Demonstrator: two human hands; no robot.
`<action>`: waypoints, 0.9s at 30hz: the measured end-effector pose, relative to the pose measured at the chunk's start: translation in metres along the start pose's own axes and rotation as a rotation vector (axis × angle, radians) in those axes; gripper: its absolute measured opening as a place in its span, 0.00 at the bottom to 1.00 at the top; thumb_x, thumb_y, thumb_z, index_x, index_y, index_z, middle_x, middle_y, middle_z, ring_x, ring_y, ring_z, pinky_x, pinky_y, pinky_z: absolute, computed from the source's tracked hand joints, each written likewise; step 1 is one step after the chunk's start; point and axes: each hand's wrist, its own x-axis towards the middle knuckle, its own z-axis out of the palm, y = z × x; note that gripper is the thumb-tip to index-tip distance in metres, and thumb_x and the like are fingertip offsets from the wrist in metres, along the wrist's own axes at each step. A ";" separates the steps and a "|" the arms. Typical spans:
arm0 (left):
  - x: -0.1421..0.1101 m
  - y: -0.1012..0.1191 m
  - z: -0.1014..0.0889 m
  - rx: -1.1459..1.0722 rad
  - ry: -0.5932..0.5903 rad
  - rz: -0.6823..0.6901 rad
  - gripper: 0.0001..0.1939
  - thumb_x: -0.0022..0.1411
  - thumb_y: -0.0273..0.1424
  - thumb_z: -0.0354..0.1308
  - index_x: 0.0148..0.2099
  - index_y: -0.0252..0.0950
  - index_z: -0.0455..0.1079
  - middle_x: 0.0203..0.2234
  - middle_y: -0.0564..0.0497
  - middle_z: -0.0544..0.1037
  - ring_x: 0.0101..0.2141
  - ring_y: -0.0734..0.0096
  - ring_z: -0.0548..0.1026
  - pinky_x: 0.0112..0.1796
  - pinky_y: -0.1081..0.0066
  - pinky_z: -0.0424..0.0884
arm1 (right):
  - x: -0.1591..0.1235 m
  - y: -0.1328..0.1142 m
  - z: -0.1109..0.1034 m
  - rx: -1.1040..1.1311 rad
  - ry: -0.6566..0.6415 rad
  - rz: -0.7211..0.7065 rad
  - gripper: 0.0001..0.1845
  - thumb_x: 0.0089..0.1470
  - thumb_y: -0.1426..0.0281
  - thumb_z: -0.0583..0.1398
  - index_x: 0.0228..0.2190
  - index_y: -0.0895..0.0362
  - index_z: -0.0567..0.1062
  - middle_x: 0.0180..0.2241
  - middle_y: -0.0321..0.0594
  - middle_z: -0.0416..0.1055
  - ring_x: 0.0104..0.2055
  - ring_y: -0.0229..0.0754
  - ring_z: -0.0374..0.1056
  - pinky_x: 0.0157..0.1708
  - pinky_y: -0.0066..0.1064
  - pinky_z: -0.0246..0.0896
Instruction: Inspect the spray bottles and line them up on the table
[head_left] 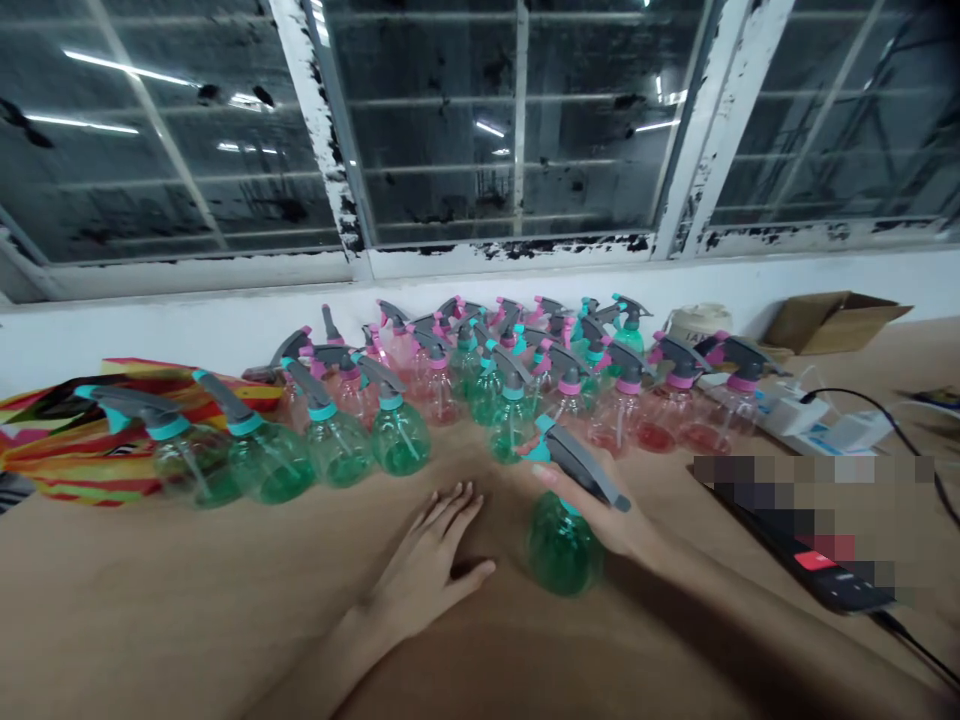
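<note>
My right hand is wrapped round the neck and grey-and-teal trigger head of a green spray bottle, right of centre. The bottle tilts a little; I cannot tell whether its base touches the table. My left hand lies flat on the wooden table with its fingers spread, just left of that bottle. Beyond my left hand stand several green spray bottles in a row. Behind my right hand are pink spray bottles with grey-and-pink heads, and more of both colours crowd together towards the wall.
A striped red-and-yellow bag lies at the left. On the right are a phone with a cable, a power strip with plugs, an open cardboard box and a whitish round container. Barred windows line the wall behind.
</note>
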 end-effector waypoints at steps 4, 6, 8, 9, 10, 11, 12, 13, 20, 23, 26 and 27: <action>-0.002 0.000 0.002 -0.011 0.018 0.010 0.32 0.63 0.45 0.52 0.65 0.39 0.51 0.62 0.46 0.56 0.60 0.58 0.55 0.58 0.55 0.53 | 0.003 0.004 0.004 -0.020 0.000 0.029 0.09 0.55 0.60 0.57 0.32 0.53 0.71 0.26 0.35 0.70 0.30 0.40 0.69 0.39 0.35 0.64; -0.003 -0.001 0.003 -0.018 0.047 0.009 0.32 0.62 0.44 0.52 0.65 0.41 0.51 0.61 0.47 0.57 0.60 0.57 0.56 0.58 0.55 0.53 | 0.003 0.006 0.005 -0.038 0.015 0.046 0.10 0.55 0.60 0.57 0.30 0.53 0.71 0.24 0.34 0.69 0.30 0.41 0.69 0.35 0.34 0.64; -0.003 -0.002 0.005 -0.021 0.066 0.011 0.32 0.62 0.44 0.53 0.65 0.42 0.50 0.61 0.48 0.58 0.60 0.57 0.57 0.58 0.54 0.53 | 0.002 0.007 0.007 -0.060 0.025 0.054 0.10 0.55 0.59 0.56 0.31 0.53 0.71 0.24 0.35 0.70 0.29 0.41 0.69 0.33 0.34 0.64; -0.003 -0.002 0.006 -0.019 0.071 0.015 0.32 0.62 0.44 0.53 0.65 0.42 0.50 0.61 0.48 0.58 0.60 0.57 0.57 0.58 0.55 0.53 | 0.002 0.008 0.007 -0.069 0.028 0.054 0.10 0.55 0.59 0.56 0.31 0.52 0.72 0.24 0.35 0.70 0.29 0.41 0.69 0.32 0.34 0.64; -0.003 -0.003 0.007 -0.014 0.074 0.019 0.32 0.62 0.44 0.52 0.65 0.42 0.50 0.61 0.48 0.58 0.60 0.57 0.57 0.58 0.55 0.53 | 0.002 0.008 0.007 -0.074 0.030 0.053 0.10 0.55 0.59 0.56 0.32 0.52 0.72 0.25 0.36 0.71 0.29 0.41 0.69 0.32 0.34 0.64; -0.003 -0.002 0.007 -0.007 0.073 0.021 0.32 0.62 0.44 0.52 0.65 0.41 0.50 0.61 0.48 0.57 0.60 0.58 0.57 0.58 0.55 0.53 | 0.002 0.008 0.007 -0.077 0.029 0.051 0.10 0.55 0.59 0.56 0.33 0.52 0.73 0.26 0.36 0.71 0.29 0.40 0.69 0.33 0.34 0.65; -0.003 -0.002 0.007 0.001 0.070 0.023 0.32 0.63 0.44 0.52 0.65 0.41 0.51 0.61 0.47 0.57 0.60 0.58 0.57 0.58 0.55 0.53 | 0.002 0.008 0.007 -0.073 0.026 0.045 0.10 0.55 0.59 0.56 0.34 0.51 0.73 0.26 0.36 0.71 0.28 0.40 0.68 0.33 0.34 0.64; -0.003 -0.002 0.007 0.008 0.068 0.024 0.32 0.63 0.44 0.52 0.65 0.40 0.51 0.61 0.47 0.57 0.60 0.58 0.57 0.58 0.55 0.53 | 0.002 0.008 0.006 -0.067 0.021 0.038 0.10 0.55 0.59 0.56 0.34 0.51 0.73 0.26 0.35 0.71 0.28 0.40 0.68 0.33 0.34 0.64; -0.002 0.001 0.005 -0.004 0.051 0.002 0.32 0.62 0.45 0.52 0.65 0.41 0.51 0.61 0.49 0.58 0.60 0.59 0.56 0.58 0.57 0.51 | 0.001 0.007 0.002 -0.098 -0.008 0.044 0.13 0.54 0.58 0.57 0.38 0.50 0.73 0.22 0.33 0.69 0.26 0.40 0.67 0.31 0.33 0.64; -0.001 0.003 0.004 0.012 0.018 -0.008 0.32 0.63 0.45 0.51 0.65 0.40 0.50 0.62 0.48 0.57 0.61 0.59 0.55 0.59 0.57 0.50 | 0.000 0.008 0.002 -0.084 0.009 0.022 0.13 0.54 0.58 0.57 0.39 0.50 0.73 0.25 0.33 0.71 0.29 0.40 0.68 0.33 0.33 0.64; -0.001 0.003 0.003 0.018 0.012 -0.009 0.32 0.63 0.45 0.51 0.65 0.40 0.49 0.62 0.48 0.57 0.61 0.59 0.55 0.59 0.56 0.49 | 0.000 0.009 0.002 -0.044 -0.018 0.015 0.15 0.54 0.59 0.57 0.43 0.50 0.72 0.29 0.34 0.73 0.30 0.40 0.69 0.34 0.33 0.64; -0.001 0.004 0.003 0.018 0.011 -0.010 0.32 0.63 0.45 0.51 0.65 0.40 0.49 0.62 0.48 0.57 0.61 0.60 0.55 0.59 0.57 0.49 | 0.000 0.009 0.002 -0.036 -0.029 0.018 0.15 0.54 0.59 0.57 0.43 0.50 0.72 0.28 0.34 0.73 0.28 0.39 0.69 0.32 0.33 0.64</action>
